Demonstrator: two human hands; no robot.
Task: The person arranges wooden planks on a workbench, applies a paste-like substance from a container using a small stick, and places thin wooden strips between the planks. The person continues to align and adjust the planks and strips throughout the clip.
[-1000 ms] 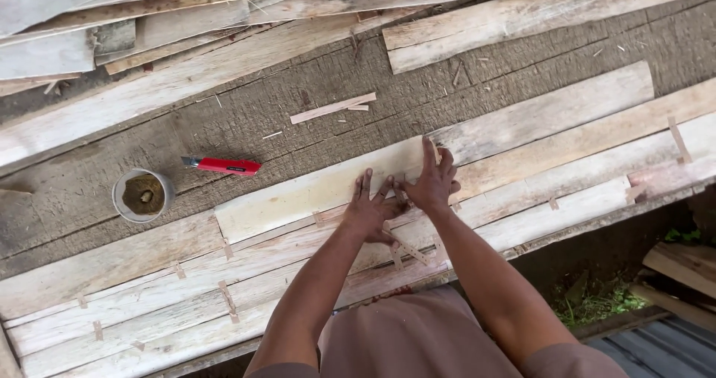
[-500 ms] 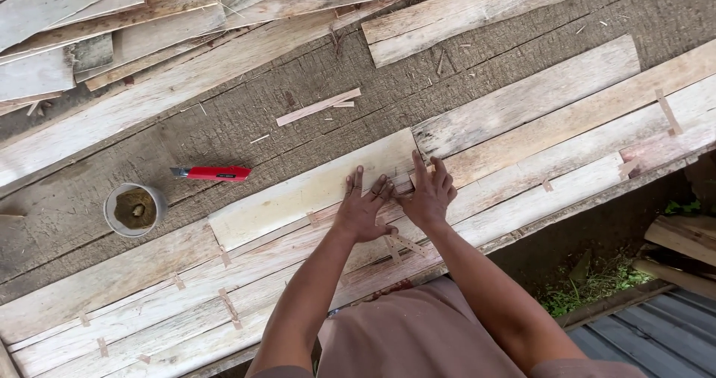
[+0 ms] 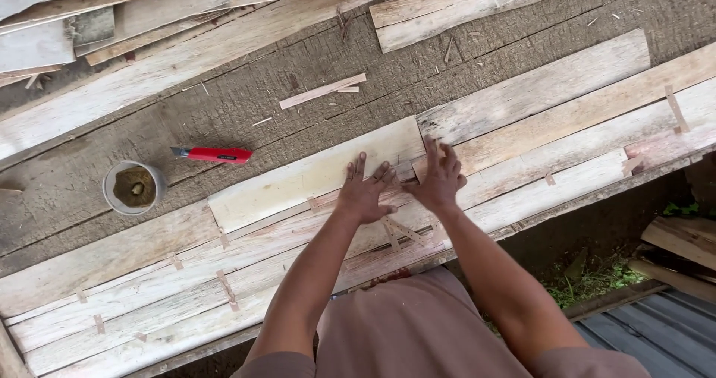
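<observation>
Pressing flat at frame centre, left hand [image 3: 363,193] and right hand [image 3: 438,179] lie fingers spread, gripping nothing, on the pale veneer sheet [image 3: 313,174] and its seam. Red utility knife [image 3: 214,154] and tape roll [image 3: 133,187] sit left on the tabletop [image 3: 246,109].

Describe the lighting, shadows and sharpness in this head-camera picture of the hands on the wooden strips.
Head view: soft, even daylight with no glare; the left hand and right hand cast only faint shadows on the pale veneer strip; wood grain and the red cutter look sharp; the ground at lower right lies darker, in shade.
</observation>
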